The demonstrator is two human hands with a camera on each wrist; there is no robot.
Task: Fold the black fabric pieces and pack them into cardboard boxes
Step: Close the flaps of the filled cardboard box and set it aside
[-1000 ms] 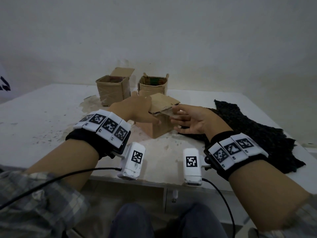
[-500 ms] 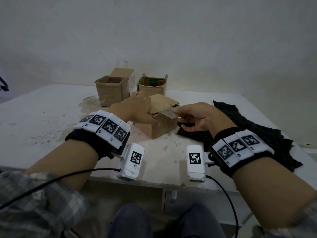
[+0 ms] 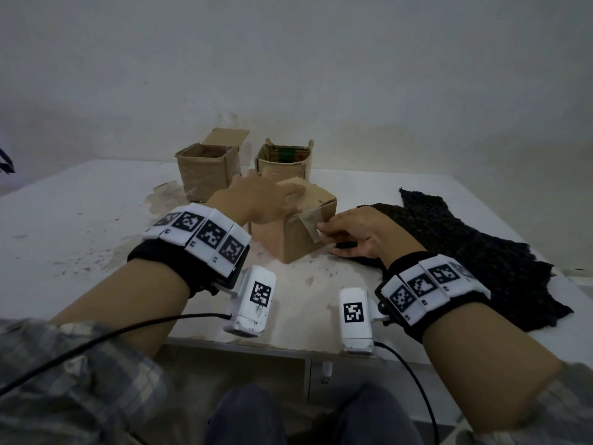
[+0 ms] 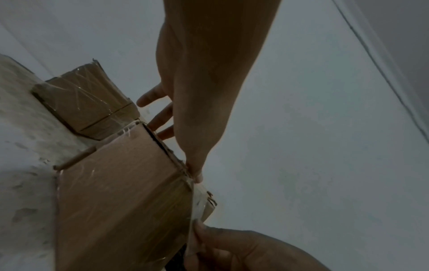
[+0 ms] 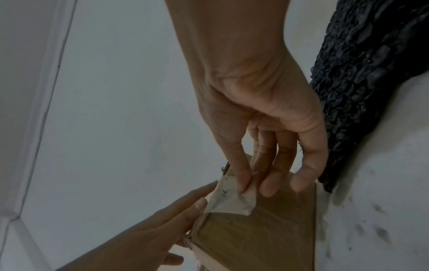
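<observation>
A small closed cardboard box (image 3: 288,245) stands mid-table. My left hand (image 3: 276,200) lies flat on its lid with straight fingers and presses the flap down; the left wrist view shows the thumb tip (image 4: 197,176) at the lid's corner. My right hand (image 3: 322,231) pinches a strip of clear tape (image 3: 309,224) between thumb and forefinger against the box's right face. The same strip of tape (image 5: 228,199) runs from the lid edge down that face in the right wrist view. A black textured fabric piece (image 3: 481,252) lies spread on the table right of the box, partly under my right hand.
Two open cardboard boxes stand behind, one at back left (image 3: 207,170) with a raised flap and one at back right (image 3: 285,160) with something coloured inside. The white table (image 3: 80,220) is stained around the boxes. A wall rises close behind.
The lid flap, tilted up a second ago, now lies flat under my left hand. My right hand has drawn the tape down from the flap edge onto the box's side.
</observation>
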